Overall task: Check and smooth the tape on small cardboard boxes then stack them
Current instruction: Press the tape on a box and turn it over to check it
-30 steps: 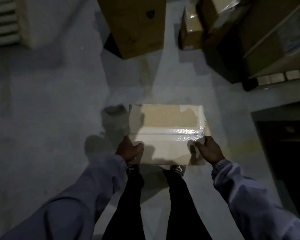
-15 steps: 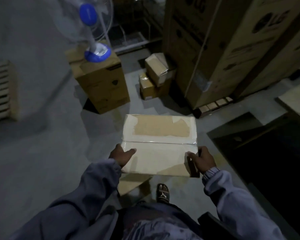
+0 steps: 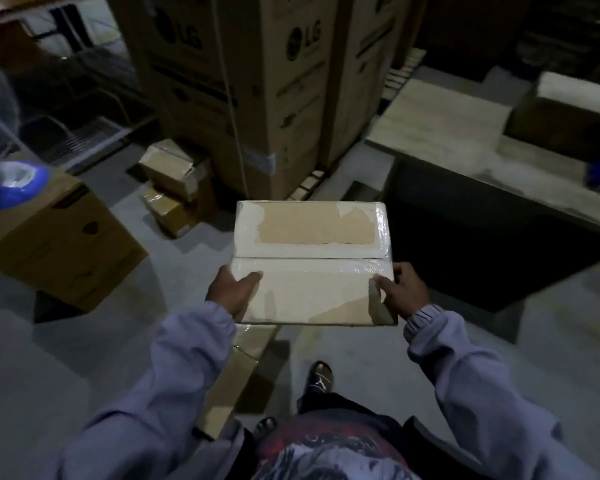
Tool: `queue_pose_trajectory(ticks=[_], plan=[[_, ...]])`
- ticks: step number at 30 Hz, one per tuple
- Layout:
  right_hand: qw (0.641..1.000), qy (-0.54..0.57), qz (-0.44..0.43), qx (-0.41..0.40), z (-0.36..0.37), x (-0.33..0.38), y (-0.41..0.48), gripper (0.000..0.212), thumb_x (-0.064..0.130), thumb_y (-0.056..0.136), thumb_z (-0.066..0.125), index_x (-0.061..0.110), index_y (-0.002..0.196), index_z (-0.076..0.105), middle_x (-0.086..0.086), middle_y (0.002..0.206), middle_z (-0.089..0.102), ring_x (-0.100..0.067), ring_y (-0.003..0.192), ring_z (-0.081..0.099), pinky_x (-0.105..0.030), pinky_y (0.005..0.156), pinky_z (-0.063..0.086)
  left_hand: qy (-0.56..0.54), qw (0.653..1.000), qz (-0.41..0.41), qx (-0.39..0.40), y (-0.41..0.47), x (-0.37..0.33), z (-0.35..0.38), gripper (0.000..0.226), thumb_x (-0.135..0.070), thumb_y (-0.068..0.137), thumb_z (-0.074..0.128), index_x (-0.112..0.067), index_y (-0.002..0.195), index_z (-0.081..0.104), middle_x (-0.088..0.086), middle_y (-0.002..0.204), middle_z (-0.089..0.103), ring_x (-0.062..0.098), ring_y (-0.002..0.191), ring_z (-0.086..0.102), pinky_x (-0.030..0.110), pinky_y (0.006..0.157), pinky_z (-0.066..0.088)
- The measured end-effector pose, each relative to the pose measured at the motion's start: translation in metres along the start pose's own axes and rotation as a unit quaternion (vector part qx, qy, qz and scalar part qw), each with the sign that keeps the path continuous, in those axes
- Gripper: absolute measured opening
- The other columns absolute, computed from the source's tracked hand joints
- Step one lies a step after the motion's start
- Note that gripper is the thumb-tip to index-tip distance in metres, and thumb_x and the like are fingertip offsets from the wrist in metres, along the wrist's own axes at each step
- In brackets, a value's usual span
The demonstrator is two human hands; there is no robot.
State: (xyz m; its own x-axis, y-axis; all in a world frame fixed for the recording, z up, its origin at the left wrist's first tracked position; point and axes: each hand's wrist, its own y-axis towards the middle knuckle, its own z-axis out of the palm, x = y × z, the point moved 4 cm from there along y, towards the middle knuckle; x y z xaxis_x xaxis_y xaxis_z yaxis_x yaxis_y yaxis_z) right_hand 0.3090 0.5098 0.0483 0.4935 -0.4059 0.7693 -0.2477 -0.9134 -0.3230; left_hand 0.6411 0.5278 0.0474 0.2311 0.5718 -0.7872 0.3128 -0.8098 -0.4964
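I see the cardboard box [image 3: 312, 263] held flat in the air above the floor [image 3: 84, 348], long axis running left to right (taped seam [image 3: 309, 260] likewise). The left hand [image 3: 230, 293] and right hand [image 3: 403, 292] each grip a near corner, thumbs on top.

Fan [image 3: 11, 185] blurred and cut at left edge, floor box [image 3: 241, 370] partly hidden behind held box [image 3: 312, 292] and left sleeve [image 3: 187, 358]
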Motion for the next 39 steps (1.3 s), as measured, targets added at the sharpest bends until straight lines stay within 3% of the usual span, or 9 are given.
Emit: queue_pose_trajectory(ticks=[5,10,15,19,22,25,31,35,39], plan=[[0.998,0.047,0.030,-0.023,-0.061,-0.045,0.003,0.030,0.030,0.084,0.069,0.018,0.107,0.054,-0.006,0.102,0.067,-0.025,0.094,0.064,-0.045,0.085,0.052,0.016,0.997,0.035,0.060,-0.015,-0.042,0.061,0.040,-0.034,0.088,0.068,-0.015,0.121,0.055,0.009,0.111,0.064,0.021,0.088,0.061,0.027,0.061,0.045],[0.996,0.074,0.038,-0.043,-0.121,-0.085,0.034,0.054,0.046,0.065,0.064,0.021,0.111,0.051,-0.005,0.107,0.065,-0.026,0.099,0.063,-0.049,0.089,0.051,0.043,0.993,0.065,0.088,-0.021,-0.101,0.137,0.028,-0.033,0.092,0.063,-0.019,0.114,0.052,0.001,0.104,0.059,0.010,0.077,0.054,0.022,0.056,0.037],[0.992,0.086,0.057,-0.067,-0.187,-0.114,0.068,0.043,0.023,0.084,0.069,0.013,0.121,0.048,-0.005,0.111,0.061,-0.026,0.102,0.060,-0.046,0.093,0.048,0.084,0.985,0.111,0.105,-0.019,-0.156,0.220,0.028,-0.030,0.091,0.064,-0.017,0.115,0.060,0.006,0.110,0.065,0.009,0.078,0.057,0.021,0.060,0.040],[0.988,0.104,0.069,-0.096,-0.229,-0.131,0.085,0.037,0.016,0.087,0.066,0.012,0.118,0.048,-0.002,0.105,0.059,-0.021,0.097,0.057,-0.035,0.088,0.046,0.099,0.981,0.117,0.119,-0.012,-0.181,0.272,0.031,-0.029,0.090,0.066,-0.015,0.116,0.058,0.004,0.109,0.064,0.017,0.087,0.058,0.027,0.076,0.040],[0.985,0.114,0.073,-0.107,-0.251,-0.142,0.107,0.032,0.016,0.087,0.067,0.017,0.112,0.046,-0.005,0.107,0.061,-0.021,0.096,0.059,-0.039,0.089,0.048,0.094,0.982,0.112,0.117,0.007,-0.202,0.309,0.036,-0.031,0.093,0.062,-0.012,0.122,0.055,0.003,0.107,0.063,0.016,0.084,0.057,0.027,0.075,0.039],[0.981,0.122,0.085,-0.128,-0.269,-0.147,0.129,0.031,0.015,0.088,0.066,0.017,0.111,0.046,-0.006,0.107,0.061,-0.022,0.097,0.058,-0.043,0.091,0.048,0.091,0.982,0.105,0.128,0.028,-0.222,0.342,0.032,-0.031,0.096,0.057,-0.012,0.121,0.056,-0.004,0.089,0.061,0.008,0.075,0.054,0.026,0.067,0.038],[0.975,0.112,0.113,-0.153,-0.293,-0.146,0.192,0.034,0.013,0.087,0.066,0.013,0.115,0.048,-0.008,0.110,0.061,-0.025,0.100,0.059,-0.044,0.091,0.048,0.078,0.976,0.105,0.174,0.087,-0.262,0.400,0.036,-0.031,0.096,0.056,-0.010,0.126,0.052,-0.003,0.088,0.060,0.013,0.077,0.056,0.025,0.064,0.041],[0.972,0.084,0.123,-0.182,-0.309,-0.128,0.244,0.038,0.012,0.088,0.065,0.008,0.121,0.049,-0.006,0.107,0.060,-0.024,0.098,0.057,-0.031,0.082,0.043,0.051,0.971,0.099,0.213,0.130,-0.295,0.432,0.034,-0.026,0.096,0.057,-0.009,0.125,0.050,0.004,0.099,0.062,0.010,0.075,0.055,0.021,0.056,0.037],[0.968,0.059,0.138,-0.199,-0.324,-0.108,0.293,0.038,0.011,0.087,0.067,0.005,0.122,0.051,-0.010,0.109,0.061,-0.026,0.099,0.058,-0.030,0.082,0.041,0.038,0.966,0.090,0.241,0.171,-0.327,0.451,0.042,-0.027,0.094,0.060,-0.008,0.130,0.049,0.009,0.110,0.061,0.018,0.087,0.058,0.023,0.060,0.041]])
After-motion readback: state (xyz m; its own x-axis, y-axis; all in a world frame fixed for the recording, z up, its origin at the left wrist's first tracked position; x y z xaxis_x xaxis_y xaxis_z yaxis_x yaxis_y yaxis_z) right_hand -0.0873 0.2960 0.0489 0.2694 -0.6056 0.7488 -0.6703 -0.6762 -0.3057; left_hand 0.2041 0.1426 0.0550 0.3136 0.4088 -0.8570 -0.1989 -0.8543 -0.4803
